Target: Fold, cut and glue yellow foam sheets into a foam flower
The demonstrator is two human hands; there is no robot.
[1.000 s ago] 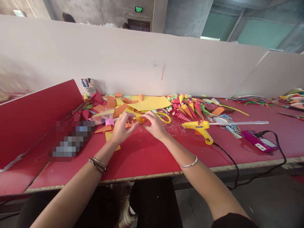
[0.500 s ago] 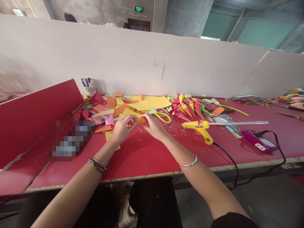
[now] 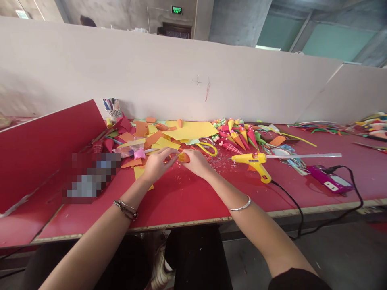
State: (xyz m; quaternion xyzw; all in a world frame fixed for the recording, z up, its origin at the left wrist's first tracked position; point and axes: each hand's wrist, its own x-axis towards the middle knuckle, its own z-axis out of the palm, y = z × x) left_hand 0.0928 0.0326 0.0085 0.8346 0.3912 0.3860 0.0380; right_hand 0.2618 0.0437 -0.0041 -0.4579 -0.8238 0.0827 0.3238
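Over the red table, a small orange and yellow piece [image 3: 182, 156], which looks like foam or paper, sits between my two hands. My right hand [image 3: 196, 164] has its fingers closed around the right side of it. From the other side, my left hand [image 3: 157, 164] meets it with thumb and fingertips bent in a pinch. The fingers hide much of the piece, so its full shape does not show. Just behind my hands lie scissors with yellow handles [image 3: 210, 150] and a heap of cut yellow sheets [image 3: 193, 131]. Beside my left hand is a pink lump [image 3: 139, 154].
A yellow glue gun [image 3: 255, 163] with a long clear stick lies at the right, its cord running to a purple power socket [image 3: 331, 180]. Several small decorated cones [image 3: 238, 139] are piled behind. A pen cup [image 3: 113, 112] stands back left near a red board [image 3: 54, 149].
My fingers have shifted slightly around the orange and yellow piece, and more of it shows between them. It has moved a little to the right. The things on the table stay put.
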